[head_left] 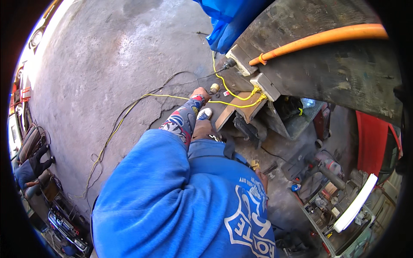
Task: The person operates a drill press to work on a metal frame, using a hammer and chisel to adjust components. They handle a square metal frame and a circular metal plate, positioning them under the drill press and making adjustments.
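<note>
My left hand [201,93], under a patterned sleeve, reaches forward and down with its fingers curled in. What lies inside them, if anything, is hidden. A yellow extension cord [221,102] passes at its wrist, and a thin dark cord [195,81] runs just beyond it. To its right, a small tan, roundish object [214,88] is on the ground. My right hand [262,181] is low at my right side, partly covered by my blue shirt. Close to its fingers are a small yellowish piece [255,164] and a dark metal piece [270,167]; its grip is unclear.
Two outlet boxes [265,87] with plugged cords hang by a dark panel [318,64] bearing an orange hose [322,41]. A blue tarp [228,19] drapes above. A cluttered metal cart [331,200] stands at right. Another person [32,170] is at far left.
</note>
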A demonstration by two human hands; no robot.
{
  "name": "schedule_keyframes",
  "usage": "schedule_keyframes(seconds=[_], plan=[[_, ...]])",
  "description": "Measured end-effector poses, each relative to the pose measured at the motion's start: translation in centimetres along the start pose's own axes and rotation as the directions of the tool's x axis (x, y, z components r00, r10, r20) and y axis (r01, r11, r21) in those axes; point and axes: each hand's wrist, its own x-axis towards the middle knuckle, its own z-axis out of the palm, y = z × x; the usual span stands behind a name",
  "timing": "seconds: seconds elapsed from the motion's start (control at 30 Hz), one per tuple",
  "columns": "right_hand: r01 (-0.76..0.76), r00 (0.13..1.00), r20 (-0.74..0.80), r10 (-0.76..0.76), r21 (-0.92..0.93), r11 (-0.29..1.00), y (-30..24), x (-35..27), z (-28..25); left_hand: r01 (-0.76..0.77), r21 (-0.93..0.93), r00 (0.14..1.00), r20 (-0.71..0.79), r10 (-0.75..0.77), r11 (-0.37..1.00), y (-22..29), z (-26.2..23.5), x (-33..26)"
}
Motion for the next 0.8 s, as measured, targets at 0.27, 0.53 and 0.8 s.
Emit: schedule_keyframes(seconds=[0.27,0.53,0.8], plan=[[0.131,0.989,-0.074,-0.126,0.074,0.989,-9.0,-2.7,3.5,0.069,-0.293,0.995,-0.051,-0.087,0.954,1.8,2.2,1.4],[0.31,0.951,-0.014,-0.309,0.003,0.951,-16.8,1.0,6.1,-0.375,-0.205,0.799,0.422,0.428,0.904,4.6,4.5,-12.4],[0.551,0.82,0.13,-0.557,-0.443,0.708,-21.3,4.4,10.9,-0.424,-0.584,0.717,0.251,0.65,0.692,7.8,3.2,-20.2]])
